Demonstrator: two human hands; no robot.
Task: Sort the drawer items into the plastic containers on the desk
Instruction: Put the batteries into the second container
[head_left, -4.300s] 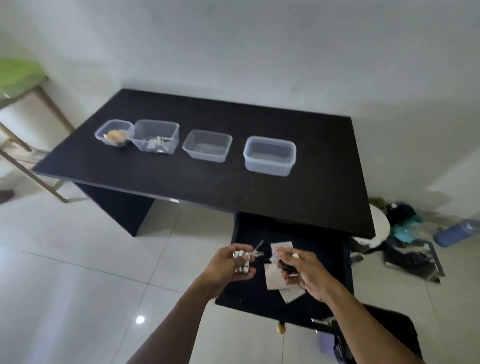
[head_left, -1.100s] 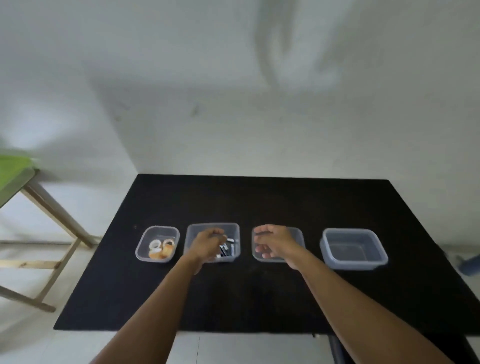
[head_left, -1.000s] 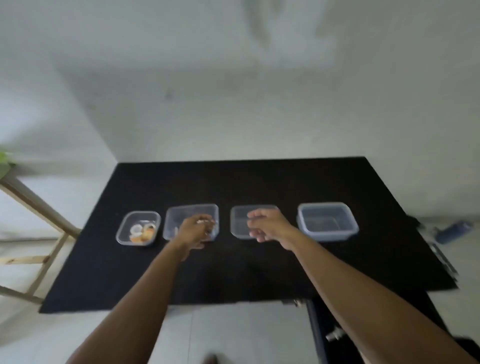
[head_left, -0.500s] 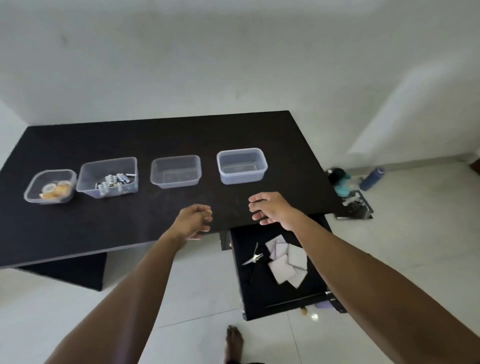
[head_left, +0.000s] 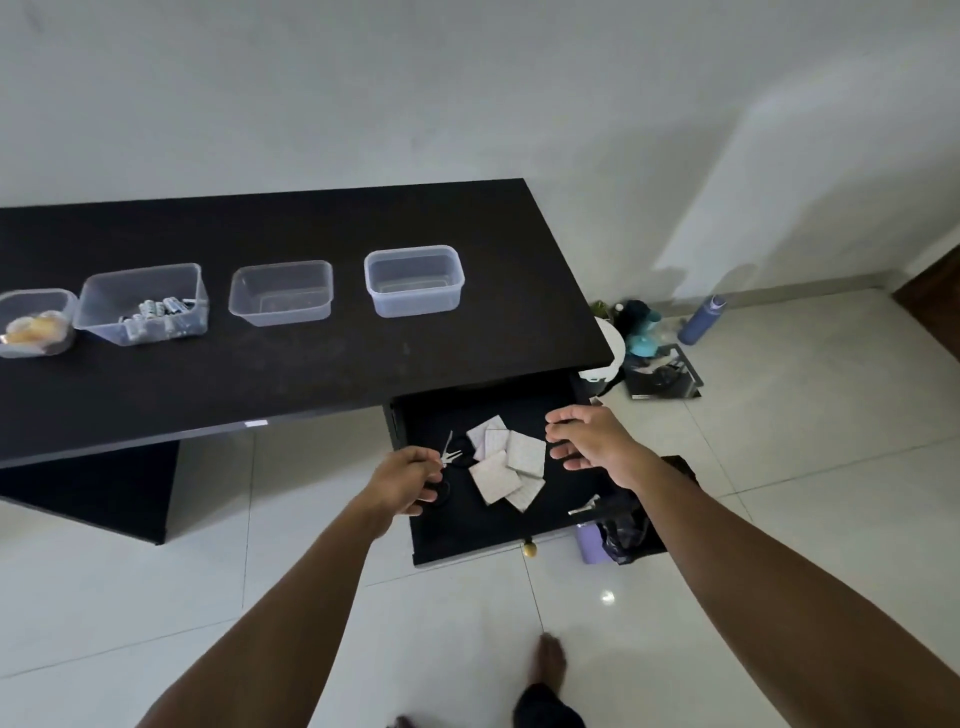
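An open black drawer (head_left: 467, 535) juts out under the right end of the black desk (head_left: 311, 364). In it lie a bunch of keys (head_left: 450, 453) and several white paper cards (head_left: 506, 467). My left hand (head_left: 408, 480) hangs over the drawer's left side with loosely curled fingers, its fingertips right at the keys. My right hand (head_left: 587, 439) hovers over the drawer's right side, fingers relaxed and empty. On the desk stand a small tub of tape rolls (head_left: 34, 322), a tub of batteries (head_left: 143, 304) and two empty tubs (head_left: 280, 291) (head_left: 414, 280).
On the tiled floor right of the desk are a blue bottle (head_left: 698, 322), teal items (head_left: 644, 332), a black frame (head_left: 665, 376) and a white bin (head_left: 608, 353). A purple box with a black bag (head_left: 613, 535) sits beside the drawer. My bare foot (head_left: 550, 665) stands below.
Both hands left the tubs on the desk and came down to the open drawer. The batteries that my left hand carried now lie in the second tub.
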